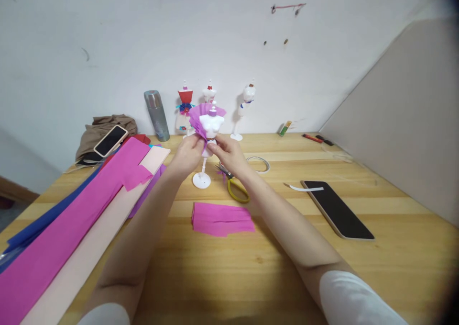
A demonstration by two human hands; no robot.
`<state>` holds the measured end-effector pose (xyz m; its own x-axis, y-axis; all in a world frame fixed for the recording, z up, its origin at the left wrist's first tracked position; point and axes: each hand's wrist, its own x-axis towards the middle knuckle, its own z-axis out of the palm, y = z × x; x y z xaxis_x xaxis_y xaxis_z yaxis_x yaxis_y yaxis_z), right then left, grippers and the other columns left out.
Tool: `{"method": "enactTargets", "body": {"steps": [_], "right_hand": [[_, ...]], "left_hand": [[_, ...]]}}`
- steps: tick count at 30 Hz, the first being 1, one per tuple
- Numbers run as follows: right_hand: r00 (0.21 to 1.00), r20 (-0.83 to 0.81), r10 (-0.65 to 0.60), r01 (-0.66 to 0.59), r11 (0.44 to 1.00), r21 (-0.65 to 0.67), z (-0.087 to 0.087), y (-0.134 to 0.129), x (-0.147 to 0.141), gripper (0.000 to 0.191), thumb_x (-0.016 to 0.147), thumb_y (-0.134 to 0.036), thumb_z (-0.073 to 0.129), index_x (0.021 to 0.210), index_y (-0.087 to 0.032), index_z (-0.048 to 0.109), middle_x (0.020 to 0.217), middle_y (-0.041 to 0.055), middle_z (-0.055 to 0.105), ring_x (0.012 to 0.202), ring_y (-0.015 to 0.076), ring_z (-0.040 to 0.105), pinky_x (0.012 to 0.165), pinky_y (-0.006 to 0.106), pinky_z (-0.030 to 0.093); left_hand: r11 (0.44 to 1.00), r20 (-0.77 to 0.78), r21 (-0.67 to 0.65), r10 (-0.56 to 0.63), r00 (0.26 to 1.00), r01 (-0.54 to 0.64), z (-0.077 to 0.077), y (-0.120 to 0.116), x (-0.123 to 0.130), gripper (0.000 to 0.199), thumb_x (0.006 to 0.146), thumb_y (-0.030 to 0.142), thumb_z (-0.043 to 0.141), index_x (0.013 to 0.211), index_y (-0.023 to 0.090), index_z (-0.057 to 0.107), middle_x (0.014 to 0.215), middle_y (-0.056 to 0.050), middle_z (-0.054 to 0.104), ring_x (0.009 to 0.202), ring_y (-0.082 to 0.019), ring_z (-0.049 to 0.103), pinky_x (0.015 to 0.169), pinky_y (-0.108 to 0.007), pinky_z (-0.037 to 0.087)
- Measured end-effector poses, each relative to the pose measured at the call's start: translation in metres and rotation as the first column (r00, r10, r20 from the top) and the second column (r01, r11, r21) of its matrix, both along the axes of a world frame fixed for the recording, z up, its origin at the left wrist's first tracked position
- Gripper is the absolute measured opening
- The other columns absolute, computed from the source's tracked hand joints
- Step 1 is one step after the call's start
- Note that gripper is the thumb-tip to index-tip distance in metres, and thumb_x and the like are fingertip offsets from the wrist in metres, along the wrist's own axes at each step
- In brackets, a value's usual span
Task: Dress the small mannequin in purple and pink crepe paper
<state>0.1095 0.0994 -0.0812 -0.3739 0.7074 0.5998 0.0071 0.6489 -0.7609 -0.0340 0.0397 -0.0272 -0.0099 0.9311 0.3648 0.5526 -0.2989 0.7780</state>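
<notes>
A small white mannequin [211, 126] on a round-based stand [202, 180] is upright at the middle of the table. Purple pleated paper [197, 119] fans out behind its shoulders and down its left side in the picture. My left hand [188, 153] pinches the lower end of this paper at the mannequin's waist. On the other side, my right hand [228, 151] is closed round the waist, thumb in front. A folded pink paper piece [223, 218] lies nearer to me. Yellow-handled scissors [238, 190] rest beneath my right wrist.
Paper strips [77, 224] cover the left side, by a phone [111, 140] and a flask [157, 116]. Dressed mannequins [185, 106] and another stand [236, 137] are at the wall. A tape ring [258, 164] and a large phone [339, 211] lie right.
</notes>
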Motion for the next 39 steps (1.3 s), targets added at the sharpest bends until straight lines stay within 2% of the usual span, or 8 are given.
{"method": "enactTargets", "body": {"steps": [7,11,15,19,23,28,31,39], "right_hand": [[0.998,-0.062,0.033,-0.036,0.998,-0.050,0.001,0.001,0.000,0.035,0.087,-0.046,0.062,0.104,-0.018,0.075,0.100,0.0053,0.074,0.097,0.0220,0.065,0.091,0.036,0.050],[0.992,-0.113,0.055,-0.065,0.994,-0.090,0.001,0.001,0.001,0.036,0.086,-0.048,0.064,0.104,-0.019,0.075,0.101,0.0053,0.074,0.098,0.0227,0.066,0.093,0.037,0.050],[0.983,-0.155,0.099,-0.121,0.983,-0.140,0.004,0.001,0.001,0.041,0.084,-0.055,0.067,0.104,-0.020,0.075,0.098,0.0044,0.074,0.096,0.0225,0.065,0.089,0.036,0.052],[0.975,-0.173,0.140,-0.168,0.973,-0.156,0.007,-0.002,0.001,0.042,0.083,-0.057,0.069,0.106,-0.022,0.075,0.100,0.0037,0.074,0.094,0.0217,0.064,0.088,0.036,0.052],[0.975,-0.154,0.161,-0.187,0.968,-0.167,0.008,-0.003,0.002,0.044,0.083,-0.057,0.069,0.108,-0.022,0.075,0.103,0.0034,0.074,0.095,0.0218,0.063,0.088,0.036,0.052],[0.978,-0.132,0.161,-0.183,0.966,-0.184,0.008,-0.004,0.002,0.047,0.082,-0.060,0.069,0.110,-0.023,0.074,0.102,0.0034,0.074,0.096,0.0219,0.063,0.089,0.037,0.052],[0.980,-0.138,0.142,-0.167,0.967,-0.192,0.009,-0.005,0.002,0.045,0.082,-0.060,0.070,0.107,-0.023,0.074,0.098,0.0029,0.073,0.093,0.0215,0.062,0.087,0.036,0.053],[0.977,-0.193,0.091,-0.131,0.969,-0.209,0.009,-0.005,0.002,0.035,0.081,-0.055,0.071,0.094,-0.023,0.072,0.090,0.0028,0.070,0.091,0.0214,0.063,0.084,0.036,0.053]], "left_hand": [[1.000,-0.114,0.026,0.019,0.993,-0.016,0.007,-0.007,-0.004,0.025,0.091,0.024,0.046,0.071,0.020,0.061,0.077,-0.005,0.068,0.078,-0.022,0.063,0.077,-0.034,0.051],[0.995,-0.142,0.095,0.025,0.989,-0.011,0.010,-0.010,-0.007,0.025,0.091,0.020,0.047,0.081,0.018,0.070,0.080,-0.004,0.072,0.081,-0.021,0.064,0.080,-0.032,0.051],[0.991,-0.114,0.134,0.011,0.993,0.004,0.011,-0.011,-0.007,0.027,0.091,0.019,0.048,0.086,0.018,0.075,0.081,-0.002,0.073,0.080,-0.020,0.065,0.078,-0.030,0.050],[0.977,-0.104,0.196,0.101,0.989,-0.079,0.007,-0.009,-0.007,0.025,0.089,0.021,0.054,0.074,0.018,0.074,0.077,-0.003,0.072,0.079,-0.021,0.066,0.077,-0.032,0.050],[0.954,-0.009,0.263,0.152,0.988,-0.144,0.004,-0.006,-0.008,0.016,0.085,0.021,0.062,0.074,0.019,0.075,0.087,-0.005,0.076,0.087,-0.022,0.069,0.082,-0.033,0.052],[0.961,0.134,0.224,0.136,0.982,-0.164,0.004,-0.005,-0.005,0.007,0.082,0.017,0.068,0.077,0.020,0.071,0.083,-0.002,0.074,0.079,-0.020,0.068,0.079,-0.035,0.056],[0.962,0.191,0.222,0.118,0.974,-0.160,0.004,-0.005,-0.001,0.012,0.081,0.013,0.068,0.075,0.022,0.064,0.080,0.000,0.071,0.079,-0.019,0.069,0.080,-0.035,0.057],[0.972,0.147,0.186,0.117,0.982,-0.144,0.005,-0.010,0.007,0.007,0.083,0.018,0.068,0.079,0.021,0.063,0.081,-0.001,0.071,0.079,-0.019,0.069,0.079,-0.034,0.057]]}}
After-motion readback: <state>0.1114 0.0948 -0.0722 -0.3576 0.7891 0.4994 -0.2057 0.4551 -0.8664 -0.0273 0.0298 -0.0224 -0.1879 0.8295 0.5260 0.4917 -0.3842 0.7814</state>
